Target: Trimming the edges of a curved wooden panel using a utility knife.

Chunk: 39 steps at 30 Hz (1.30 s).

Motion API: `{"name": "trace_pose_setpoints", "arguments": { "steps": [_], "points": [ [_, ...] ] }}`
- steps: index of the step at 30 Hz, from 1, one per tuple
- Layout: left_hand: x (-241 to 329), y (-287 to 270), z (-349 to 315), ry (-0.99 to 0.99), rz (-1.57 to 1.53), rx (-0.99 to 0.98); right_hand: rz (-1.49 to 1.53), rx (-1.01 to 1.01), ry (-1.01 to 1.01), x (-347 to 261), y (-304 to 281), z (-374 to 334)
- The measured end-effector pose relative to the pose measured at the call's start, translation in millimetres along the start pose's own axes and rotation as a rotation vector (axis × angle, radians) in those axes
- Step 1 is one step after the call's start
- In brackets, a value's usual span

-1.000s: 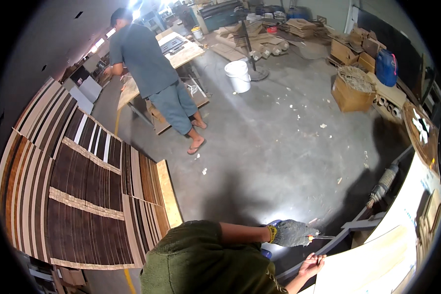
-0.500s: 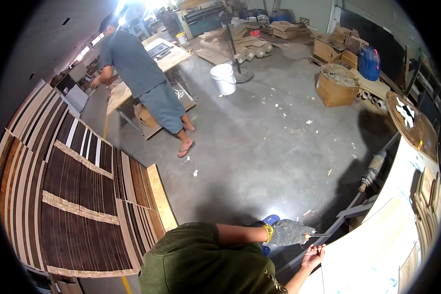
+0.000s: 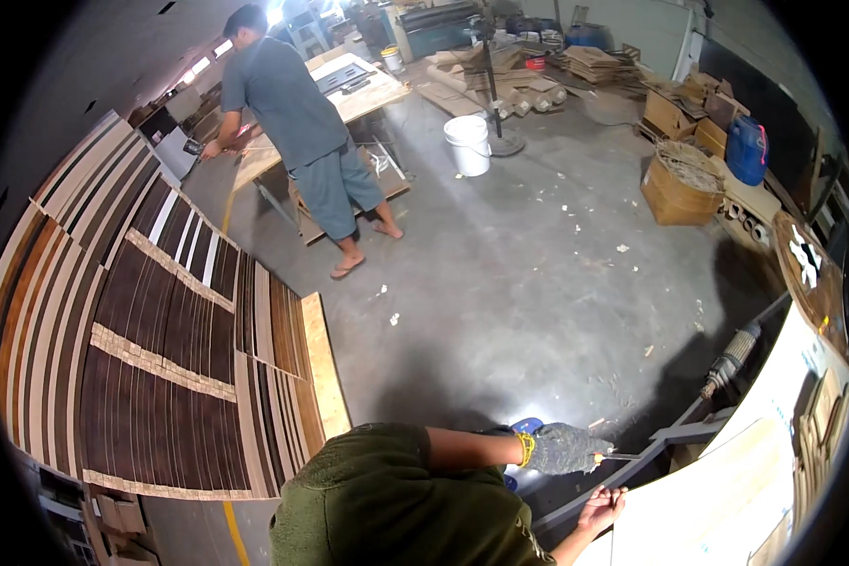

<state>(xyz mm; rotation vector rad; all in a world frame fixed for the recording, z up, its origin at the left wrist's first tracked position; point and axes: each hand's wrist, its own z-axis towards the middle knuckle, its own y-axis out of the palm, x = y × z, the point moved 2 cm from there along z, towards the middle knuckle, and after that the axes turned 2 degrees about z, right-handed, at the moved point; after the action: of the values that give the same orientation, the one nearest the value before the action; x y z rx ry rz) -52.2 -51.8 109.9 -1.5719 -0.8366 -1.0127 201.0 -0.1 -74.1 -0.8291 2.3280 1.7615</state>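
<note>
My left hand (image 3: 568, 448) wears a grey knitted glove and is closed round a slim tool (image 3: 619, 457). A thin metal shaft and a bit of orange and white at its base show; the glove hides the handle. Just below it, my bare right hand (image 3: 602, 509) has its fingers curled in at the left edge of a pale board (image 3: 674, 509). Whatever those fingertips pinch is too small to make out. The tool's tip points right, above the board's corner and apart from the bare hand.
A grey metal frame (image 3: 674, 432) runs under the board, beside a power tool (image 3: 731, 360). Wood strips (image 3: 825, 429) lie at right. Striped wood panels (image 3: 165, 377) fill the left. Beyond stand a co-worker (image 3: 292, 113) at a table (image 3: 373, 99) and a white bucket (image 3: 468, 146).
The view has swung slightly, so the room sits farther right in the picture. The co-worker's legs and arms have shifted. My two hands keep nearly the same pose.
</note>
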Motion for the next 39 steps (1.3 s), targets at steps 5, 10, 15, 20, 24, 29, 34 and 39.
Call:
{"name": "trace_pose_setpoints", "arguments": {
  "steps": [5, 10, 15, 20, 24, 29, 34, 39],
  "points": [
    [15, -10, -2, -0.100, -0.030, -0.038, 0.008, -0.026, 0.014, -3, -2, 0],
    [9, -5, -2, -0.076, -0.054, 0.001, 0.016, -0.034, 0.023, -4, -2, -2],
    [11, -6, 3, -0.059, 0.237, 0.021, 0.005, -0.023, 0.031, -2, 3, -2],
    [-5, 2, 8, -0.014, 0.118, -0.007, 0.013, 0.013, 0.010, -2, 3, -1],
    [-29, 22, 11, 0.244, 0.344, 0.157, 0.031, -0.017, -0.001, 0, 6, -1],
    [-12, 23, 2, 0.157, 0.446, 0.011, 0.013, -0.010, -0.001, 5, 13, -9],
    [-2, 35, 19, 0.160, 0.633, -0.175, -0.052, -0.199, 0.070, -7, -63, -9],
    [-22, -10, 42, 0.420, 0.903, -0.186, -0.116, 0.271, 0.043, 33, 39, 51]
  ]
}}
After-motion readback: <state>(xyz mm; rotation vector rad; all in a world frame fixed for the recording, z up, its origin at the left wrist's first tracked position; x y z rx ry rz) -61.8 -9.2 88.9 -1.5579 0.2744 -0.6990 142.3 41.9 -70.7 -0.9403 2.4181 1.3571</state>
